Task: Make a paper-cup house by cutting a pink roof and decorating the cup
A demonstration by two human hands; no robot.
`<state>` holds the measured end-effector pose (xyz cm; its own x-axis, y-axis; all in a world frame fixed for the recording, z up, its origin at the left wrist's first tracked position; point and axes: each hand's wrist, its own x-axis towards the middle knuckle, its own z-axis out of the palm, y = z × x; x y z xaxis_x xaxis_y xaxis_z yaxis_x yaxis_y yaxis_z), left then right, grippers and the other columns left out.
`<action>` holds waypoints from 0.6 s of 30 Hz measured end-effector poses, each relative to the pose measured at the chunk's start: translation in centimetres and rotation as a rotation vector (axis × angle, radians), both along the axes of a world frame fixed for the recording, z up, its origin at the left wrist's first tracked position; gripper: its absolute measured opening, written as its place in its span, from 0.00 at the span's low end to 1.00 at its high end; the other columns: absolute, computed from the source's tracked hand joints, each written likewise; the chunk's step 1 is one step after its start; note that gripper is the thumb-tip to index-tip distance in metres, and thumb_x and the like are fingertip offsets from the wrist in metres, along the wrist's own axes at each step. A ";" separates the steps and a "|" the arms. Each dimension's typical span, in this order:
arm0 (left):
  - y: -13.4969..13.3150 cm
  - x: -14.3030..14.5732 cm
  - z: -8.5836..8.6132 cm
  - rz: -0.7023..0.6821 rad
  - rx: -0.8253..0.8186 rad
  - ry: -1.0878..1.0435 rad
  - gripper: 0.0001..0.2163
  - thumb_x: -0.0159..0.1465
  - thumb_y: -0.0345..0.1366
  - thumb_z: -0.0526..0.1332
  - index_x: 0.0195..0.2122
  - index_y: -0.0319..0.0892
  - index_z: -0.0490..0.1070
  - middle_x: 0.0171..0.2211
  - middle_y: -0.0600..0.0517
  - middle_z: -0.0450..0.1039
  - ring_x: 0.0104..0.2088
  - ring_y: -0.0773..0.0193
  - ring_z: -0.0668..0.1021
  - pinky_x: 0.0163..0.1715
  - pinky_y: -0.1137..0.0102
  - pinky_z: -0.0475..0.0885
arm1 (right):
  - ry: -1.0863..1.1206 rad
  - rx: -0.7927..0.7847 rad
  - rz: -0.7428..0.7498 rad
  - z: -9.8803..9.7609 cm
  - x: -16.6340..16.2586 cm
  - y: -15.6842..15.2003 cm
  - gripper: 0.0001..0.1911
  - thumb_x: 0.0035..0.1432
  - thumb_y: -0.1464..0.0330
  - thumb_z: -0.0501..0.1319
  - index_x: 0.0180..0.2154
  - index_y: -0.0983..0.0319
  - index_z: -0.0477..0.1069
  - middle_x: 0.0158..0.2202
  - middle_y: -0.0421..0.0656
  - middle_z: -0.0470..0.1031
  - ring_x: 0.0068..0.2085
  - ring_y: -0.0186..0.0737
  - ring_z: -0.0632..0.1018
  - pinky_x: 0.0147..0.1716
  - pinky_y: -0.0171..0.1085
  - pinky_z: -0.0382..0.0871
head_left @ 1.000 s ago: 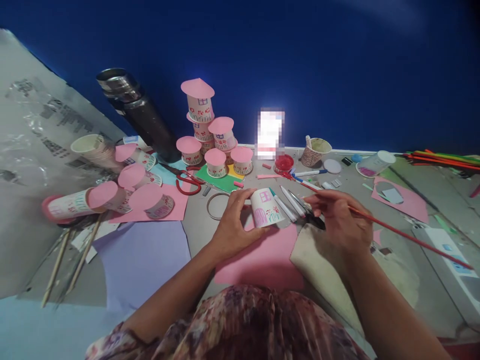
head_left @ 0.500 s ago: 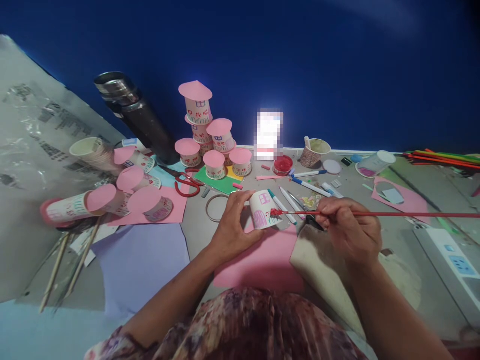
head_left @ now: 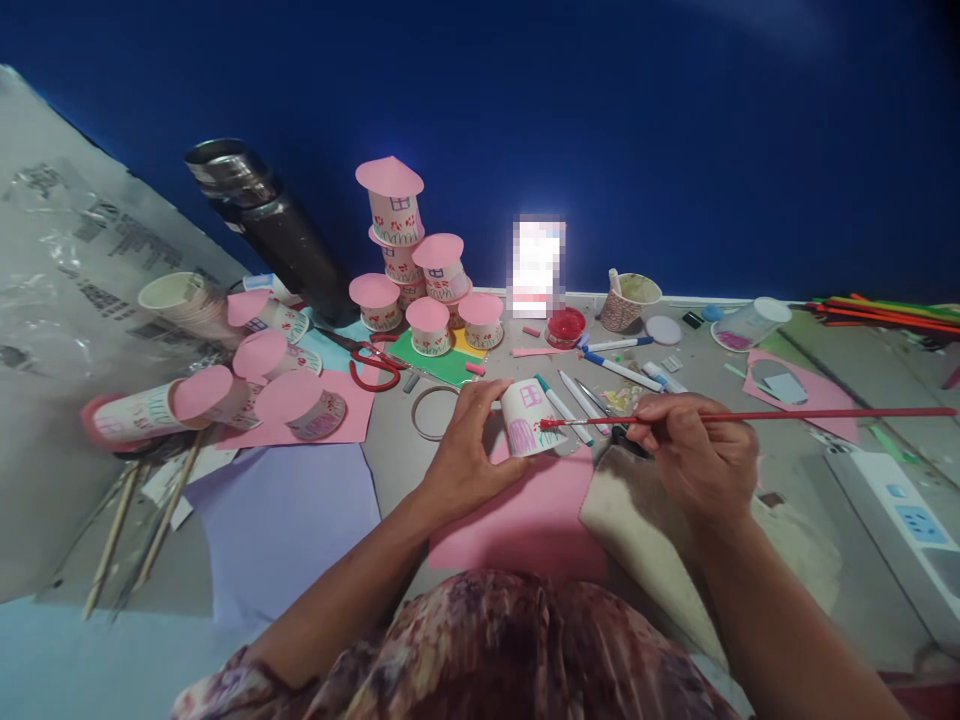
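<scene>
My left hand (head_left: 472, 450) is closed around a white paper cup (head_left: 521, 408), tilted over a sheet of pink paper (head_left: 517, 530). The cup bears a drawn purple window, purple strokes, green lines and red dabs. In my right hand (head_left: 697, 450) is a thin red paintbrush (head_left: 810, 414), its handle pointing right. Its red-loaded tip touches the side of the cup. Beyond the cup stands a small tub of red paint (head_left: 565, 327). Several felt-tip pens (head_left: 577, 405) lie just behind the brush.
Paper-cup towers with pink cone roofs (head_left: 396, 215) stand at the back, beside a black thermos (head_left: 277, 235). Red-handled scissors (head_left: 375, 365) and a tape ring (head_left: 436, 413) lie left of centre. A power strip (head_left: 900, 530) is on the right, a purple sheet (head_left: 289, 530) on the left.
The brush handle has swung slightly, its far end now higher, and the tip has shifted a little left on the cup. My left hand keeps the cup in nearly the same place.
</scene>
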<state>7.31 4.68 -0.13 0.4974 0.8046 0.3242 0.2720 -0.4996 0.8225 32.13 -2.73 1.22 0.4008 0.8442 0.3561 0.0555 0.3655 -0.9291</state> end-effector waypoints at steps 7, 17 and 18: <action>0.0 0.0 0.1 0.000 0.003 0.005 0.34 0.59 0.34 0.72 0.65 0.51 0.61 0.59 0.45 0.67 0.60 0.50 0.72 0.57 0.54 0.75 | 0.010 -0.007 -0.036 -0.1 0.2 0.0 0.15 0.69 0.57 0.67 0.34 0.59 0.84 0.24 0.42 0.80 0.22 0.34 0.74 0.22 0.35 0.67; 0.0 0.1 0.1 -0.007 0.002 0.010 0.34 0.59 0.35 0.72 0.65 0.51 0.61 0.60 0.45 0.67 0.60 0.50 0.72 0.57 0.54 0.75 | -0.068 -0.022 -0.051 -0.4 0.2 0.1 0.15 0.69 0.59 0.66 0.33 0.59 0.84 0.24 0.42 0.81 0.23 0.34 0.75 0.22 0.34 0.67; 0.0 0.1 0.1 -0.009 0.005 0.009 0.34 0.59 0.35 0.72 0.65 0.51 0.61 0.60 0.45 0.67 0.60 0.50 0.72 0.57 0.54 0.75 | -0.053 -0.016 -0.055 -0.3 0.2 0.1 0.15 0.69 0.59 0.67 0.33 0.59 0.84 0.24 0.42 0.81 0.22 0.34 0.75 0.22 0.34 0.67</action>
